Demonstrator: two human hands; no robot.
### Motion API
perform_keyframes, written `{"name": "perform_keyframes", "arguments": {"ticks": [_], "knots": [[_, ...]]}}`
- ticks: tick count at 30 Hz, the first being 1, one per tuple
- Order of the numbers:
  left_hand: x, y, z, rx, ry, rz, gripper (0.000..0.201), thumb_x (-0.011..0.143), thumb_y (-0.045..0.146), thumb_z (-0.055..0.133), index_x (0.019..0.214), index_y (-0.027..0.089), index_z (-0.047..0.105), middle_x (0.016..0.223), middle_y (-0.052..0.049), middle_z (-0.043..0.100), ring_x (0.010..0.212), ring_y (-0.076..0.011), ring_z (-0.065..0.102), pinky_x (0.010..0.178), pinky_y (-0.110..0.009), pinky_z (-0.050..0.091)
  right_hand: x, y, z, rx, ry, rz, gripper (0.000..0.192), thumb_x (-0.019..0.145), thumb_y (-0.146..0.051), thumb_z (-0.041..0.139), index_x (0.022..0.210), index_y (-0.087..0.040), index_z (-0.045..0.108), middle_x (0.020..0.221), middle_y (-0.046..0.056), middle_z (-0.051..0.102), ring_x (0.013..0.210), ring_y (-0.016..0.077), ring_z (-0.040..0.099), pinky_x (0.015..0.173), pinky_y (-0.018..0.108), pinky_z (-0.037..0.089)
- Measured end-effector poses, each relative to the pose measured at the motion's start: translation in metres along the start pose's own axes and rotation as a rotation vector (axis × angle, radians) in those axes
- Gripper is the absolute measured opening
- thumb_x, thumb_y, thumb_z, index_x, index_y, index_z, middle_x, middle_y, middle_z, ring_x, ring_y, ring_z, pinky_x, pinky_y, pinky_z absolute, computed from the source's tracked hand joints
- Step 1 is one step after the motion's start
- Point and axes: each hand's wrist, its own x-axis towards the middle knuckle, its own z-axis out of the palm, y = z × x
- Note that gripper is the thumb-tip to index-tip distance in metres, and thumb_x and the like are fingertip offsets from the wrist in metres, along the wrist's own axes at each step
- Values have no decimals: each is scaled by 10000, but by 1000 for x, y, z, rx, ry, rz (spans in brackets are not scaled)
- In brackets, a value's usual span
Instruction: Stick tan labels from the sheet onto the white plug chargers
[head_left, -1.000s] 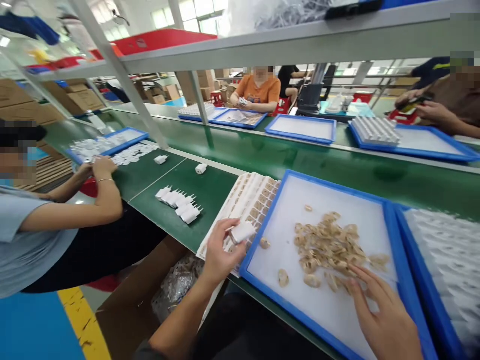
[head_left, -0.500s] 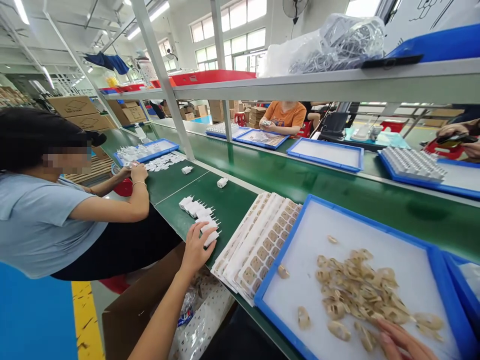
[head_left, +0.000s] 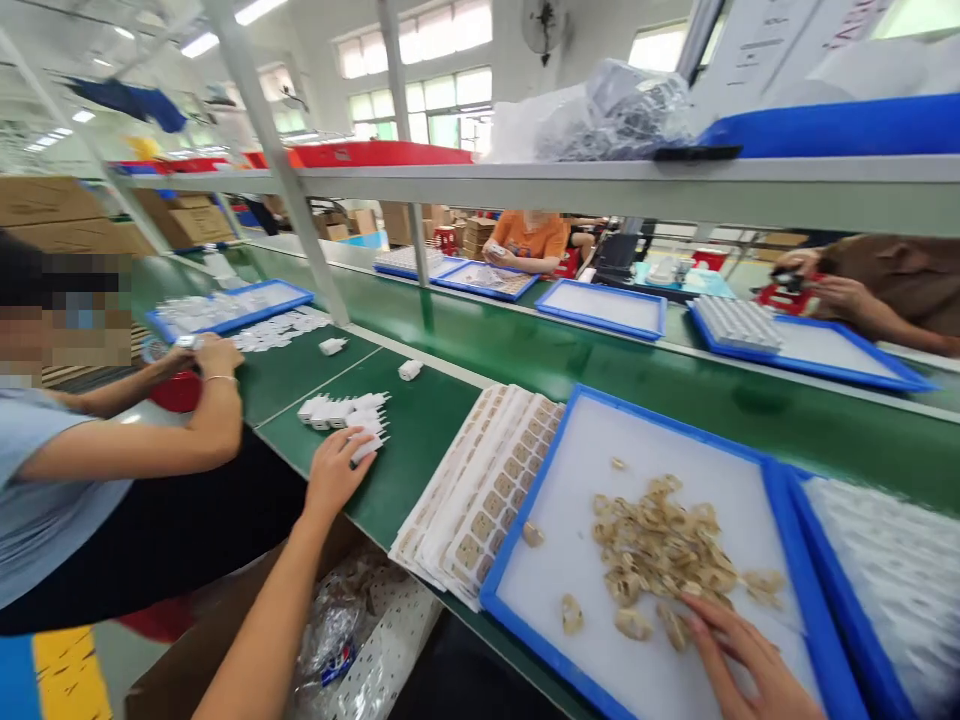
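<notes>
My left hand [head_left: 339,470] curls around a white plug charger [head_left: 366,448] at the near end of a cluster of white plug chargers [head_left: 330,410] with metal pins. They lie on the green bench top. My right hand [head_left: 750,655] reaches into a blue-rimmed white tray [head_left: 540,640], its fingers stretched out and apart. Its fingertips touch the near edge of a pile of thin, tan, translucent pieces [head_left: 660,535]. A few loose pieces lie around the pile. Between the hands, beside the tray, lies a stack of white sheets [head_left: 480,490] bearing tan labels.
Another blue-rimmed tray [head_left: 885,590] with white, plastic-covered contents adjoins at right. Single chargers [head_left: 409,369] stand farther back. A co-worker in light blue [head_left: 67,480] sits at left. A shelf [head_left: 525,180] crosses above. An open cardboard box [head_left: 217,620] is below the bench edge.
The view has turned to the right, showing more of the right-hand tray. The chargers by my left hand sit bunched closer together. My right hand has moved farther into the tray, toward the pile.
</notes>
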Motion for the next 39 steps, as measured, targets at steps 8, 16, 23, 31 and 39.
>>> {"name": "perform_keyframes", "arguments": {"ticks": [8, 16, 23, 31, 39], "knots": [[15, 48, 8, -175, 45, 140, 282, 949, 430, 546, 1110, 259, 702, 1183, -97, 705, 1129, -333, 621, 1017, -527, 484, -7, -30, -22, -139, -25, 29, 311, 989, -433, 522, 1216, -299, 688, 1284, 87, 688, 1195, 306, 655, 1001, 531, 557], [49, 216, 36, -251, -513, 422, 375, 947, 492, 517, 918, 230, 784, 992, -113, 756, 957, -318, 641, 901, -468, 496, -82, 1, -58, -429, 92, 298, 398, 963, -403, 449, 1249, -210, 648, 1318, 165, 634, 1201, 358, 638, 992, 556, 546], [65, 265, 71, -261, -843, 317, 355, 875, 440, 523, 819, 158, 730, 976, -172, 748, 985, -344, 681, 879, -416, 497, -99, 0, -48, -266, 40, 502, 487, 909, -321, 349, 1203, -204, 719, 1316, 138, 669, 1257, 319, 630, 1037, 495, 532], [82, 260, 39, -552, -869, 0, 307, 765, 498, 605, 827, 201, 653, 816, -53, 695, 800, -259, 649, 706, -325, 472, -89, -18, -70, -6, 145, 583, 420, 874, -405, 497, 1176, -234, 734, 1274, 101, 706, 998, 300, 719, 595, 325, 569], [62, 241, -7, -1032, -708, -412, 516, 724, 711, 604, 867, 235, 467, 715, 33, 590, 635, -175, 604, 571, -276, 497, -55, -56, -85, 77, 169, 487, 400, 901, -452, 517, 1165, -238, 729, 1325, 109, 681, 1147, 320, 676, 477, 258, 524]]}}
